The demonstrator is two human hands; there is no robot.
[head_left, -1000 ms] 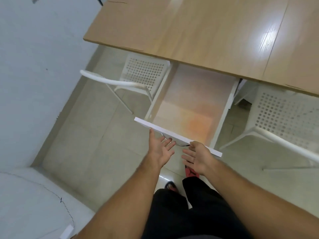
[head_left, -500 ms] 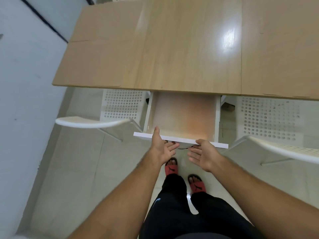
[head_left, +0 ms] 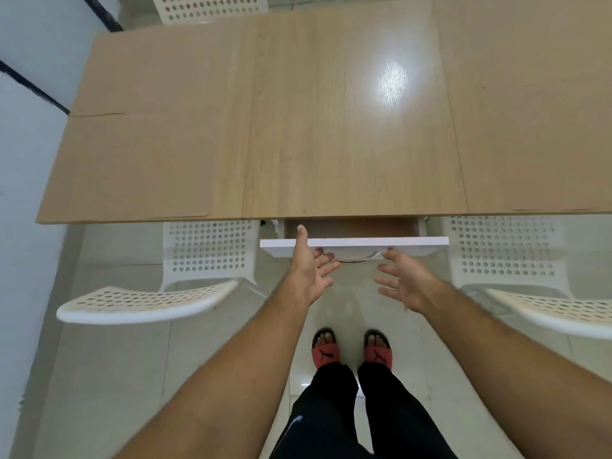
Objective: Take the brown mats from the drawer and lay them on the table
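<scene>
Thin brown mats lie flat on the wooden table (head_left: 347,144): two on the left, a near mat (head_left: 132,167) and a far mat (head_left: 165,71), and one on the right (head_left: 536,127). The white drawer front (head_left: 364,242) with its curved metal handle (head_left: 356,259) sits just out from the table's near edge. Only a narrow strip of the drawer's inside (head_left: 351,226) shows, with no mat visible in it. My left hand (head_left: 309,265) is open, its thumb over the top of the drawer front. My right hand (head_left: 402,281) is open, fingertips at the front's lower edge.
White perforated chairs stand tucked in to the left (head_left: 205,250) and right (head_left: 503,246) of the drawer, their backs reaching toward me. Another chair (head_left: 212,8) is at the table's far side. A wall (head_left: 26,144) runs along the left. My feet wear red sandals (head_left: 326,351).
The drawer has slid in under the table, from wide open to a narrow gap, with both hands following its front. The view has lifted to take in the whole tabletop.
</scene>
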